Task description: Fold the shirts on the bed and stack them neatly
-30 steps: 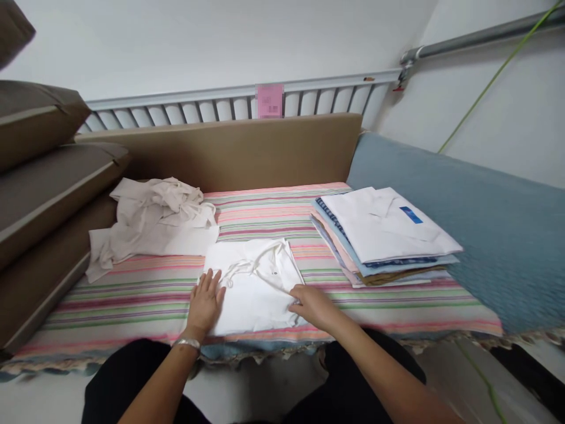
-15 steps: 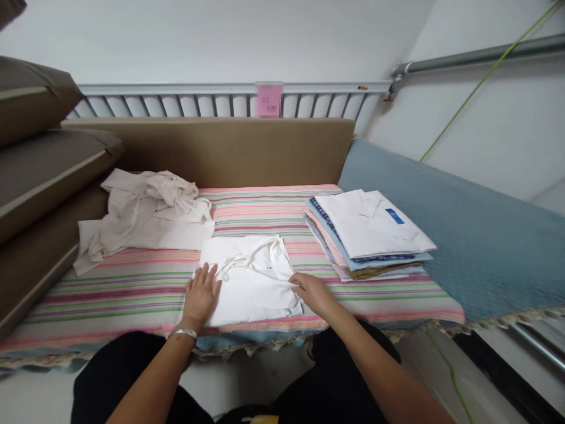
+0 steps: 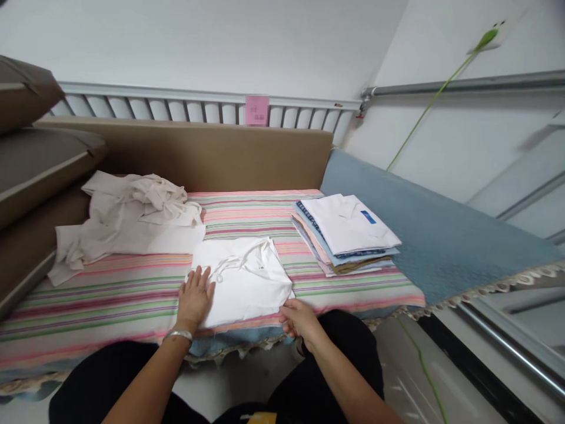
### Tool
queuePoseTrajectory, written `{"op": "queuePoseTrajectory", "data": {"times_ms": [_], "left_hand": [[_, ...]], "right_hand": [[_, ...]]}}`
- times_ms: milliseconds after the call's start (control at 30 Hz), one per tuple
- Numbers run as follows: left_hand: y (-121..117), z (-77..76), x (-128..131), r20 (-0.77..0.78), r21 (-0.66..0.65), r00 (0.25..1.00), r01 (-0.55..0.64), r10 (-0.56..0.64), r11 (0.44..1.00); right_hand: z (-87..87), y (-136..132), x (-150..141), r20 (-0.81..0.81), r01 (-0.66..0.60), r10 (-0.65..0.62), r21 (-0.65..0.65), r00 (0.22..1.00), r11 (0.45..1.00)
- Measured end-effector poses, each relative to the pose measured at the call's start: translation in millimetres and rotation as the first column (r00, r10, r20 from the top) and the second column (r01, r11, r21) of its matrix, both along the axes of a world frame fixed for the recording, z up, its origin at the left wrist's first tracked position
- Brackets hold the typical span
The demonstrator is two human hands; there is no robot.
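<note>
A white top (image 3: 247, 294) lies folded into a rectangle in front of me, with thin ties looped across its upper part and a small label inside its neck. My left hand (image 3: 193, 300) rests flat along its left edge, fingers spread. At the lower right corner, my right hand (image 3: 300, 321) pinches the cloth between thumb and forefinger, its other fingers curled below. To the right sits a stack of folded shirts (image 3: 348, 227), a white one with a blue tag uppermost. A crumpled off-white cloth (image 3: 136, 215) lies at the back left.
A striped cover (image 3: 247, 206) lies under everything, above a blue cloth with a fringed edge (image 3: 485, 288). Brown cushions (image 3: 39, 182) are piled at the left. A brown backrest (image 3: 212, 153) stands at the back before a white radiator (image 3: 176, 109). A green cord (image 3: 424, 112) hangs at the right.
My right hand has slid down the top's right side to its lower corner, and the raised fold there now lies flatter. My left hand stays at the left edge. The view has turned slightly right.
</note>
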State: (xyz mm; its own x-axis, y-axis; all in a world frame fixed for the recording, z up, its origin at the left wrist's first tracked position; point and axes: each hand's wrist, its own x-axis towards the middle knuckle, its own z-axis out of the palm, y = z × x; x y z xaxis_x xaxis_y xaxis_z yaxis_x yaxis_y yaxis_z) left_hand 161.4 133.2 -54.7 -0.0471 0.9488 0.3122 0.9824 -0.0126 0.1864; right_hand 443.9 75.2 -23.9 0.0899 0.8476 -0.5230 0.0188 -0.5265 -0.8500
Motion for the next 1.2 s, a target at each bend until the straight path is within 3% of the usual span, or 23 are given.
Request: {"op": "queuePoseTrajectory", "data": {"times_ms": [233,433,600,767,967,1200], "left_hand": [[-1,2.3,1,0.041,-0.026,0.999,-0.011,0.012,1.000],[-1,1.8,1,0.057,-0.031,0.998,-0.012,0.014,0.999],[-1,-0.6,0,0.045,-0.017,0.999,-0.012,0.013,1.000],[0,-0.3,1,0.048,-0.010,0.999,-0.006,0.007,1.000],[-1,1.7,1,0.038,-0.015,0.999,-0.007,0.007,1.000],[-1,2.6,1,0.018,-0.033,1.000,-0.019,0.019,0.999]], "right_hand": [[-4.2,0,-12,-0.012,-0.044,0.045,0.059,0.999,0.997],[-2.1,11,6,0.011,-0.075,0.075,0.181,0.997,0.981],[1.3,7,20,0.001,0.022,-0.022,0.086,1.000,0.996],[-5.0,-6,4,-0.028,0.020,-0.020,0.007,0.999,1.000],[-6.1,0,-13,-0.018,0.014,-0.013,0.093,1.000,0.996],[-21.0,4,-1,0.073,-0.015,-0.004,0.259,0.997,0.966]]}}
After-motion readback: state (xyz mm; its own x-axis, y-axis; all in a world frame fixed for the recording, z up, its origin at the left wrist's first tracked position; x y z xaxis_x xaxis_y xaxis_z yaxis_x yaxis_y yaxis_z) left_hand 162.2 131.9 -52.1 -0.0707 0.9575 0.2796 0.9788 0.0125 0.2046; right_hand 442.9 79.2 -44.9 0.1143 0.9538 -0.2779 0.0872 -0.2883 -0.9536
